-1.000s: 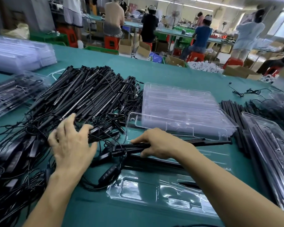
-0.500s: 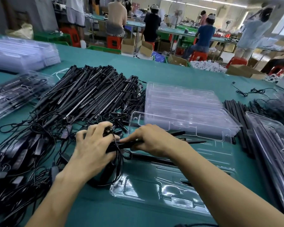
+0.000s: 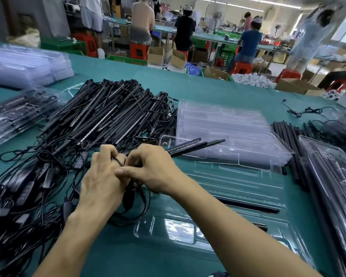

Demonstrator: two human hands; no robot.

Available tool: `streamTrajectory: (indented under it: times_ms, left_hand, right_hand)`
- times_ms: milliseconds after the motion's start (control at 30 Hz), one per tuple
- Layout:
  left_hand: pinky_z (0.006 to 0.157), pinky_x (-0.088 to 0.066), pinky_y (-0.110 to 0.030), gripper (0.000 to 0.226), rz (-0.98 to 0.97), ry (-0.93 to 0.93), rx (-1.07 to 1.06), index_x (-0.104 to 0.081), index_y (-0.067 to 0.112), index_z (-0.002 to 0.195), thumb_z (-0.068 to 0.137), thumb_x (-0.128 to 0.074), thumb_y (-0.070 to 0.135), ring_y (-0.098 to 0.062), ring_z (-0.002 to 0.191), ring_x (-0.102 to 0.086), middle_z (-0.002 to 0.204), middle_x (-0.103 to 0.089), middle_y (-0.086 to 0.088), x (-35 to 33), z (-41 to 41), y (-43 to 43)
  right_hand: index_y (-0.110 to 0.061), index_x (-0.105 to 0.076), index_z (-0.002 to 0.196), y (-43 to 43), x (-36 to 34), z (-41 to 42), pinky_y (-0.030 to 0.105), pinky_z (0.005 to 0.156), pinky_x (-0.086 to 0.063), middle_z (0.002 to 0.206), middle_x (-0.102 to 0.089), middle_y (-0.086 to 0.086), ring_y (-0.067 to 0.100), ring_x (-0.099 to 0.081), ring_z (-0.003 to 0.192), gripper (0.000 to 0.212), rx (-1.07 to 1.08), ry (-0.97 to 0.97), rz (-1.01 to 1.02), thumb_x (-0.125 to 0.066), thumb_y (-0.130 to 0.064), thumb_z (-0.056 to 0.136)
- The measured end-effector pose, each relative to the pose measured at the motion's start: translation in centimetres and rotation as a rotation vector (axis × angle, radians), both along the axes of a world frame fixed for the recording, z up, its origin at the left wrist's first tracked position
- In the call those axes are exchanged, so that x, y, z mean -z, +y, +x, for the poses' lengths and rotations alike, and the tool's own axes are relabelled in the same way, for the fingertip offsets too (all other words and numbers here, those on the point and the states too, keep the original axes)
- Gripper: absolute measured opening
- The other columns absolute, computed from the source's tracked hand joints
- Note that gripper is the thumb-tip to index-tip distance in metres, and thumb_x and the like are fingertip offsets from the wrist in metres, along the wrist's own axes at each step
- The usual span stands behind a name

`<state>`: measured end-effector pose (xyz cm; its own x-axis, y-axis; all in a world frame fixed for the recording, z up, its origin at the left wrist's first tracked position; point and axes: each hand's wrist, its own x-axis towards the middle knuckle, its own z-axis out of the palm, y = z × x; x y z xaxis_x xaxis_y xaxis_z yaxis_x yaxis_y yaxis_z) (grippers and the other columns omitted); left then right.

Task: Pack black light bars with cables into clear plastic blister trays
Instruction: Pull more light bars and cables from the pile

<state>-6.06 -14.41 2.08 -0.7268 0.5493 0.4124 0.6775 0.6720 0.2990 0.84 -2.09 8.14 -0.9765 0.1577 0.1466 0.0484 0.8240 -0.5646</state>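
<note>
The flat table cover (image 3: pixel 238 90) is teal-green; the slim plastic light bars (image 3: pixel 108 118) far left are black with pale dotted strips, their thin tangled cables (image 3: pixel 12 232) black too. The moulded plastic blister trays (image 3: pixel 228 128) at right are colourless, the far square stools (image 3: pixel 137 51) red.

The near ends of the slim black light bars (image 3: pixel 190 146) vanish inside the right hand (image 3: pixel 154 168); a thin black cable (image 3: pixel 119 161) disappears under the curled left hand (image 3: pixel 102 176).
</note>
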Motion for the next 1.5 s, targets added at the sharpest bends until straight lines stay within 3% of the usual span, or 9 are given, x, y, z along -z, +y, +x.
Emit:
streamTrajectory:
  times_ms: [200, 300, 533, 700, 933, 1000, 1200, 1300, 1500]
  left_hand:
    - [0.048, -0.05, -0.039, 0.037, 0.002, 0.03, -0.04, -0.063, 0.005, 0.098, 0.068, -0.085, 0.009, -0.034, 0.092, -0.046, 0.118, -0.04, -0.013, -0.5, -0.3, -1.3]
    - [0.05, -0.04, -0.032, 0.035, 0.0, 0.047, -0.086, -0.06, 0.007, 0.103, 0.073, -0.077, 0.002, -0.029, 0.084, -0.047, 0.102, -0.056, -0.012, 0.0, -0.8, -1.7]
    - [0.058, -0.036, -0.041, 0.033, 0.032, -0.03, -0.397, -0.056, 0.012, 0.112, 0.082, -0.071, 0.007, -0.028, 0.082, -0.043, 0.097, -0.056, -0.011, 0.8, -2.3, -2.9]
    - [0.063, -0.036, -0.048, 0.035, 0.128, -0.041, -0.497, -0.057, 0.013, 0.114, 0.083, -0.071, 0.005, -0.042, 0.097, -0.05, 0.106, -0.056, -0.018, 1.2, -3.5, -4.4]
    - [0.063, -0.039, -0.046, 0.034, 0.187, 0.095, -0.39, -0.066, 0.015, 0.105, 0.074, -0.077, 0.004, -0.04, 0.085, -0.052, 0.09, -0.061, -0.016, 1.5, -3.3, -4.2]
    - [0.071, -0.04, -0.051, 0.03, 0.125, 0.099, -0.37, -0.069, 0.015, 0.1, 0.073, -0.08, 0.015, -0.039, 0.084, -0.053, 0.089, -0.064, -0.015, 1.6, -3.1, -3.7]
    - [0.079, -0.037, -0.052, 0.026, 0.09, 0.065, -0.473, -0.065, 0.013, 0.092, 0.083, -0.071, 0.037, -0.038, 0.086, -0.053, 0.091, -0.063, -0.017, 1.9, -3.2, -3.6]
    - [0.08, -0.036, -0.051, 0.023, 0.077, 0.051, -0.481, -0.064, 0.013, 0.091, 0.087, -0.067, 0.036, -0.038, 0.088, -0.052, 0.093, -0.063, -0.016, 1.9, -3.3, -3.6]
    - [0.087, -0.033, -0.048, 0.038, -0.071, 0.078, -0.377, -0.068, 0.016, 0.096, 0.065, -0.085, 0.031, -0.035, 0.095, -0.051, 0.1, -0.06, -0.011, 1.9, -3.2, -2.9]
  right_hand:
    - [-0.02, -0.04, 0.061, 2.4, -0.3, 0.4, 0.037, 0.063, -0.037, 0.069, -0.051, 0.001, 0.026, -0.049, 0.07, 0.027, 0.325, 0.111, 0.127, -0.053, -0.027, 0.084]
    - [-0.017, -0.042, 0.063, 4.8, -0.5, 1.8, 0.039, 0.072, -0.042, 0.083, -0.052, 0.005, 0.028, -0.048, 0.082, 0.023, 0.456, 0.036, 0.291, -0.052, -0.029, 0.08]
    - [-0.011, -0.041, 0.07, 5.2, 1.4, 3.9, 0.042, 0.071, -0.044, 0.087, -0.049, 0.008, 0.023, -0.048, 0.077, 0.023, 0.463, 0.081, 0.035, -0.051, -0.017, 0.089]
    - [-0.011, -0.039, 0.081, 5.3, 1.3, 3.0, 0.046, 0.059, -0.059, 0.09, -0.062, 0.021, 0.025, -0.07, 0.068, 0.019, 0.548, 0.075, -0.436, -0.043, -0.016, 0.099]
    - [-0.011, -0.049, 0.077, 6.2, 0.7, -0.2, 0.022, 0.048, -0.044, 0.063, -0.049, 0.002, 0.008, -0.049, 0.047, 0.02, 0.63, 0.208, -1.116, -0.046, -0.001, 0.093]
    - [-0.011, -0.058, 0.081, 7.1, 0.7, -0.7, 0.024, 0.048, -0.042, 0.066, -0.052, 0.002, 0.01, -0.046, 0.048, 0.012, 0.644, 0.185, -1.031, -0.058, -0.004, 0.09]
    - [-0.024, -0.067, 0.081, 7.9, 2.0, -0.5, 0.031, 0.068, -0.045, 0.09, -0.061, -0.004, 0.018, -0.058, 0.082, 0.009, 0.769, 0.153, -0.248, -0.063, -0.028, 0.088]
    - [-0.022, -0.061, 0.082, 8.8, 2.3, -0.1, 0.031, 0.082, -0.035, 0.111, -0.046, 0.0, 0.02, -0.045, 0.104, 0.012, 0.801, 0.212, -0.273, -0.062, -0.03, 0.091]
    - [-0.017, -0.047, 0.078, 7.7, 2.1, -1.2, 0.028, 0.056, -0.033, 0.075, -0.052, -0.003, 0.014, -0.045, 0.069, 0.02, 0.788, 0.34, -0.396, -0.053, -0.02, 0.097]
